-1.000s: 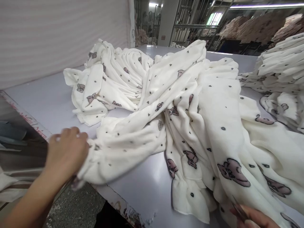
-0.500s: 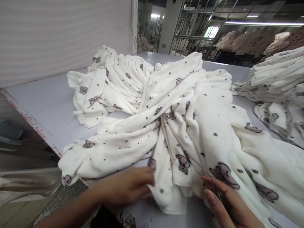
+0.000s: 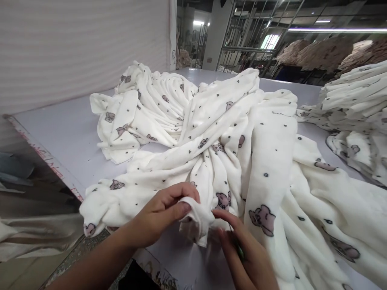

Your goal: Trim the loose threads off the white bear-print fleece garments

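Observation:
My left hand (image 3: 167, 213) pinches the bunched, turned-up end of a white fleece cloth piece (image 3: 196, 221) between thumb and fingers. This cloth belongs to a gathered heap printed with mauve bears and small dark marks. Just to its right is my right hand (image 3: 242, 245), its forefinger reaching to the pinched edge. Inside the curled right hand sits a small thin tool with a green part (image 3: 241, 253), mostly hidden by the fingers, so its kind is unclear. A long printed white cloth strip (image 3: 267, 161) hangs beside the right hand.
The heap lies on a pale table (image 3: 69, 133) with red writing along its left edge. More printed white cloth (image 3: 356, 92) is piled at the right. A light quilted-looking panel (image 3: 84, 44) stands at the left; metal racks (image 3: 242, 48) and brownish-pink bundles (image 3: 320, 54) are behind.
My left hand has risen to the right, folding up the cloth's end. My right hand has moved left to meet it, still with the small tool. The long strip has shifted left.

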`<state>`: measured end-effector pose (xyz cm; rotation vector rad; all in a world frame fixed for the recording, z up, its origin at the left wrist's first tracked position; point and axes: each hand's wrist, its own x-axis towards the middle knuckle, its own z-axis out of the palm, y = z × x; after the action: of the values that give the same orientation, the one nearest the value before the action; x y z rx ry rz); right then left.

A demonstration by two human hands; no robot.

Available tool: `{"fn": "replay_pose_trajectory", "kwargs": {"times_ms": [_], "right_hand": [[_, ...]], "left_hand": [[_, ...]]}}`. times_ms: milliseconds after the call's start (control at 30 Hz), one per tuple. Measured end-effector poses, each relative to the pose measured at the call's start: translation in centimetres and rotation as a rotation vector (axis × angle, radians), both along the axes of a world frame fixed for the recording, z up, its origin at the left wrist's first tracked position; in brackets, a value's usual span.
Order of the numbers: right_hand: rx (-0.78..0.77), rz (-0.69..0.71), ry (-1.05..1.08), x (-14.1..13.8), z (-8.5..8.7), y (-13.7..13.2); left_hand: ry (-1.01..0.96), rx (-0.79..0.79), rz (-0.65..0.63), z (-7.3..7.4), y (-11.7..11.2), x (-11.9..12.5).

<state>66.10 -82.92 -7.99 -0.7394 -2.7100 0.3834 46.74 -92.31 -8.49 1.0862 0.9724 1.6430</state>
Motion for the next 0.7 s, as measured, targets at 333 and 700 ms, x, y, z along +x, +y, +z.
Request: {"fn": "replay_pose_trajectory", "kwargs": {"times_ms": [333, 700], "right_hand": [[0.265, -0.316, -0.367, 5.2, -1.7, 7.4], [0.101, -0.277, -0.097, 5.7, -1.8, 4.8]], "left_hand": [[0.938, -0.463, 0.241, -3.9, -3.7, -0.5], [0.569, -0.297, -0.062, -4.2, 2.3, 2.9]]}}
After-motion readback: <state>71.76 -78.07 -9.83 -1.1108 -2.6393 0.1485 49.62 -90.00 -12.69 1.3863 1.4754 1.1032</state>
